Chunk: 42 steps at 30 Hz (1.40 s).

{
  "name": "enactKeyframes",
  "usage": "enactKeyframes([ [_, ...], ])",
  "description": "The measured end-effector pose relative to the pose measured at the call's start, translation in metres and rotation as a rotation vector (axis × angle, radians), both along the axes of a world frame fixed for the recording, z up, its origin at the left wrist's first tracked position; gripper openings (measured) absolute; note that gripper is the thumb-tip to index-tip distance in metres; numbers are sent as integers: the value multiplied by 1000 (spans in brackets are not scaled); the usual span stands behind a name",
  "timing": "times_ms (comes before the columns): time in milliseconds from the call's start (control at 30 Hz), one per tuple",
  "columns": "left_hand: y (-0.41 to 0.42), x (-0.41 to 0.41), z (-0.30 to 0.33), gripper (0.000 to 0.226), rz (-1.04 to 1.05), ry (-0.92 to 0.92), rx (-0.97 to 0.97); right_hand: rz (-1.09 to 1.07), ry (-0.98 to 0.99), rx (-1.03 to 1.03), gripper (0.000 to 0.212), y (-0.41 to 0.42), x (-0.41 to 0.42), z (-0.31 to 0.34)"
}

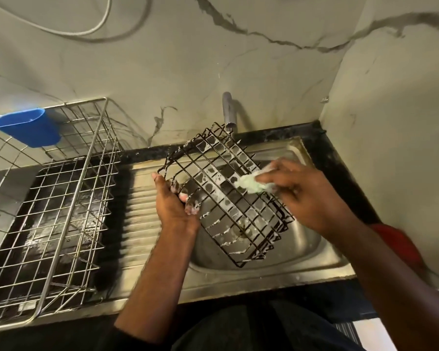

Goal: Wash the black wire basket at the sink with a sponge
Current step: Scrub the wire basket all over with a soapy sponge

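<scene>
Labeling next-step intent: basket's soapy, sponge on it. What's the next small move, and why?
Probably drag the sponge down the grid toward the near end. The right hand presses it on the upper part of the black wire basket, which the left hand holds tilted over the sink; only thin suds streak the lower wires.

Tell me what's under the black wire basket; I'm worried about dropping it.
Under the black wire basket lies the steel sink bowl, its drain showing through the soapy wires. The bowl's left part is hidden by the left hand.
</scene>
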<state>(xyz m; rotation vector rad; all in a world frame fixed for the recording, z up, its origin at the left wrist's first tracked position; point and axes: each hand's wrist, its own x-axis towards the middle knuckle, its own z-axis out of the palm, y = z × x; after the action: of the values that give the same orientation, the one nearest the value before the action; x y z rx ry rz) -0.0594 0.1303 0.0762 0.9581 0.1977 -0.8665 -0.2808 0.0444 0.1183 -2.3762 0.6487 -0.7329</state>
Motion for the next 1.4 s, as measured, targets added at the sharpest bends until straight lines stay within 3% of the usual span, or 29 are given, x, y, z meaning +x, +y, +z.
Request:
enactKeyframes([
  [67,0,-3,2,47,-7,-20,9,35,104,-13,41,2,4,0],
  [167,2,-6,3,48,-39,-112,-18,-105,183,-65,39,-11,-3,-4],
  [267,6,-7,3,47,-82,-215,-70,-217,53,-116,38,-15,-7,1],
  [433,4,-17,3,53,-150,-309,-100,-145,-148,-158,36,-1,12,15],
  [600,3,-21,6,51,-115,-400,-62,-327,-286,-78,28,-8,5,24],
  [733,2,-27,1,58,-160,-518,-18,-206,-230,-167,28,18,28,35],
  [867,0,-30,4,78,-89,-440,29,-146,-165,4,27,37,40,28],
  [1000,1,-21,7,52,-27,-369,80,-92,36,128,24,30,27,25],
  [1133,2,-24,6,62,-63,-388,50,-255,-219,11,27,16,29,37],
  [1267,1,-29,5,59,-89,-404,18,-49,-189,-59,28,22,35,34],
  [1400,2,-23,8,54,-81,-364,-7,-215,-217,-24,28,5,22,26],
])
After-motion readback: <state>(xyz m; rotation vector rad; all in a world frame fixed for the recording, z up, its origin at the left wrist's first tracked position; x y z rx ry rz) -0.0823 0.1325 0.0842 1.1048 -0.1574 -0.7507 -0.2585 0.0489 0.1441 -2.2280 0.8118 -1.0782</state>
